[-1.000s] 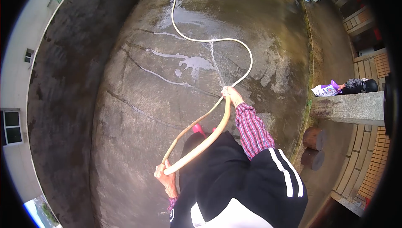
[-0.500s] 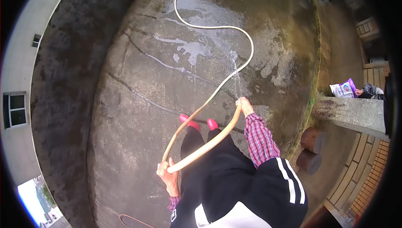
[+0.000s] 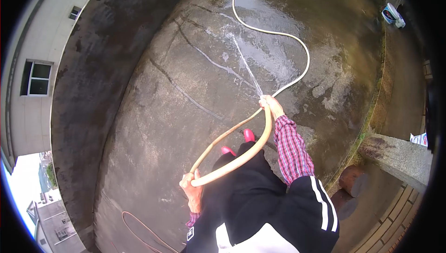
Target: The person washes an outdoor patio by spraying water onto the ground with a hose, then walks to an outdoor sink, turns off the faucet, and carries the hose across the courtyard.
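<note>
A long yellowish hose (image 3: 251,153) runs between my two hands in the head view. My right hand (image 3: 273,105) is wrapped round its end, and a water jet (image 3: 246,65) shoots from there toward the upper left onto wet concrete (image 3: 153,127). Lower down, beside my thigh, my left hand (image 3: 190,188) grips a bend of the same hose. From that bend the hose passes behind my right hand and curves away to the top of the view. My red boots (image 3: 249,135) show below the right hand.
A wall (image 3: 88,67) borders the ground on the left. On the right are a low concrete ledge (image 3: 397,155), round brown stumps (image 3: 353,181) and a white-and-blue tub (image 3: 392,15). A thin reddish hose (image 3: 139,227) lies at lower left.
The water jet has swung to the upper left and looks longer. My view has turned, so the ground and wall shift rightward. Both hands keep their hold, and my feet have shifted.
</note>
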Demonstrator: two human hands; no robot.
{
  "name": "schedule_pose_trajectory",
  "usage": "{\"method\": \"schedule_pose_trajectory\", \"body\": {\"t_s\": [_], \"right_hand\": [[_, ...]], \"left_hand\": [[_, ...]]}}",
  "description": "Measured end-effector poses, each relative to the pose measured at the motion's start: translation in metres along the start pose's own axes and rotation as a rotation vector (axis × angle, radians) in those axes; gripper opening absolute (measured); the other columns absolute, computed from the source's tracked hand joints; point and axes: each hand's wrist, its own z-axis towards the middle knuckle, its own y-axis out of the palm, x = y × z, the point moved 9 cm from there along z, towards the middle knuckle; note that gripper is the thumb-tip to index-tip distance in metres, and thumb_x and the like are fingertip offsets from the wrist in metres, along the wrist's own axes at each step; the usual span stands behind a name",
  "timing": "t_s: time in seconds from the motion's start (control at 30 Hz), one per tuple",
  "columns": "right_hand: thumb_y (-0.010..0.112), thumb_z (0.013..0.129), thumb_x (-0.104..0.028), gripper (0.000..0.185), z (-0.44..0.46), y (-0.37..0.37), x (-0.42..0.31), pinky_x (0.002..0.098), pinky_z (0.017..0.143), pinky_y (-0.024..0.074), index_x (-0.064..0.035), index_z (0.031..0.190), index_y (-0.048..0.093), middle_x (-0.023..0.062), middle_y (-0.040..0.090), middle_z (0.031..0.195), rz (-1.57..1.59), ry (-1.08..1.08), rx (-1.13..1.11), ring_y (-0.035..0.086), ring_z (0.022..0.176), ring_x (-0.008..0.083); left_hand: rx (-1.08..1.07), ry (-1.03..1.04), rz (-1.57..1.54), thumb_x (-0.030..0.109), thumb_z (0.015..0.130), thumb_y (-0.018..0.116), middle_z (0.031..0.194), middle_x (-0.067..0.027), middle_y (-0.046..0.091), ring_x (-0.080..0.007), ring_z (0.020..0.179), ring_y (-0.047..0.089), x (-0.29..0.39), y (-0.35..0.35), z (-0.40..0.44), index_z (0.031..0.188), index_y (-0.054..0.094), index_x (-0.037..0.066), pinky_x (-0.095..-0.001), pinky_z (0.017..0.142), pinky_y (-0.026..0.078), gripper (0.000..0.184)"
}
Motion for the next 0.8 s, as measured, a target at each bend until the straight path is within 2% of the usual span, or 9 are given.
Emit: {"method": "schedule_pose_trajectory", "body": {"t_s": [0.13, 0.17, 0.27, 0.4, 0.47, 0.53, 0.57, 0.67, 0.8], "right_hand": [[0.038, 0.078, -0.017, 0.016, -0.005, -0.029, 0.024, 0.0207, 0.043, 0.0368, -0.0031, 0.071, 0.043, 0.0040, 0.046, 0.058, 0.076, 0.079, 0.116, 0.043, 0.045, 0.0116], [0.035, 0.075, -0.016, 0.016, -0.010, -0.030, 0.026, 0.0237, 0.042, 0.0343, -0.0037, 0.067, 0.042, 0.0030, 0.042, 0.053, 0.043, 0.081, 0.151, 0.041, 0.046, 0.0121], [0.039, 0.078, -0.017, 0.015, -0.022, -0.023, 0.030, 0.0205, 0.043, 0.0375, -0.0022, 0.073, 0.042, 0.0053, 0.046, 0.058, 0.068, 0.072, 0.083, 0.044, 0.046, 0.0117], [0.041, 0.076, -0.015, 0.014, -0.035, -0.006, 0.043, 0.0198, 0.042, 0.0360, -0.0032, 0.070, 0.042, 0.0028, 0.043, 0.054, -0.031, 0.101, -0.024, 0.042, 0.044, 0.0108], [0.034, 0.075, -0.016, 0.019, -0.050, -0.003, 0.050, 0.0228, 0.048, 0.0364, -0.0031, 0.066, 0.043, 0.0023, 0.042, 0.052, -0.085, 0.107, 0.038, 0.042, 0.048, 0.0117], [0.040, 0.076, -0.015, 0.013, -0.055, -0.006, 0.064, 0.0204, 0.044, 0.0362, -0.0039, 0.069, 0.041, 0.0024, 0.043, 0.055, 0.009, 0.061, 0.054, 0.042, 0.046, 0.0109], [0.033, 0.077, -0.018, 0.021, -0.057, -0.014, 0.073, 0.0239, 0.045, 0.0361, -0.0029, 0.067, 0.042, 0.0035, 0.043, 0.054, 0.005, 0.063, 0.123, 0.041, 0.047, 0.0127], [0.036, 0.077, -0.015, 0.014, -0.088, -0.026, 0.072, 0.0208, 0.044, 0.0356, -0.0033, 0.071, 0.042, 0.0027, 0.042, 0.056, -0.076, -0.086, 0.112, 0.041, 0.046, 0.0111], [0.035, 0.078, -0.016, 0.016, -0.136, -0.084, 0.101, 0.0213, 0.040, 0.0343, -0.0029, 0.069, 0.040, 0.0030, 0.041, 0.055, 0.153, -0.144, 0.330, 0.039, 0.044, 0.0114]], "left_hand": [[0.029, -0.059, -0.008, 0.007, 0.065, 0.058, 0.040, -0.0083, 0.035, -0.0194, 0.035, 0.033, -0.004, -0.002, -0.004, 0.045, 0.035, 0.004, -0.0289, 0.036, 0.027, 0.030], [0.041, -0.072, -0.019, 0.007, 0.065, 0.058, 0.040, -0.0084, 0.035, -0.0193, 0.035, 0.032, -0.005, -0.003, -0.006, 0.045, 0.035, 0.004, -0.0289, 0.036, 0.027, 0.030], [0.042, -0.081, -0.046, 0.006, 0.065, 0.058, 0.040, -0.0088, 0.035, -0.0189, 0.035, 0.032, -0.007, -0.007, -0.016, 0.045, 0.035, 0.003, -0.0291, 0.035, 0.027, 0.030], [0.027, -0.083, -0.072, 0.004, 0.066, 0.056, 0.040, -0.0086, 0.035, -0.0183, 0.035, 0.032, -0.020, -0.013, -0.035, 0.046, 0.035, 0.003, -0.0289, 0.036, 0.027, 0.029], [0.050, -0.070, -0.059, 0.004, 0.066, 0.056, 0.040, -0.0086, 0.034, -0.0182, 0.036, 0.032, -0.026, -0.022, -0.045, 0.045, 0.034, 0.003, -0.0285, 0.036, 0.027, 0.030], [0.027, -0.064, -0.069, 0.004, 0.066, 0.056, 0.041, -0.0083, 0.035, -0.0182, 0.036, 0.033, -0.034, -0.027, -0.055, 0.048, 0.034, 0.004, -0.0282, 0.036, 0.028, 0.028], [0.048, -0.040, -0.069, 0.004, 0.066, 0.056, 0.042, -0.0081, 0.036, -0.0183, 0.036, 0.034, -0.038, -0.032, -0.061, 0.049, 0.034, 0.004, -0.0282, 0.036, 0.028, 0.027], [0.017, -0.031, -0.094, 0.002, 0.065, 0.057, 0.043, -0.0083, 0.036, -0.0204, 0.038, 0.036, -0.055, -0.042, -0.076, 0.049, 0.034, 0.004, -0.0292, 0.039, 0.030, 0.028], [-0.055, 0.015, -0.120, 0.001, 0.064, 0.057, 0.043, -0.0086, 0.035, -0.0225, 0.041, 0.037, -0.070, -0.045, -0.090, 0.047, 0.032, 0.003, -0.0305, 0.042, 0.031, 0.030]]}}
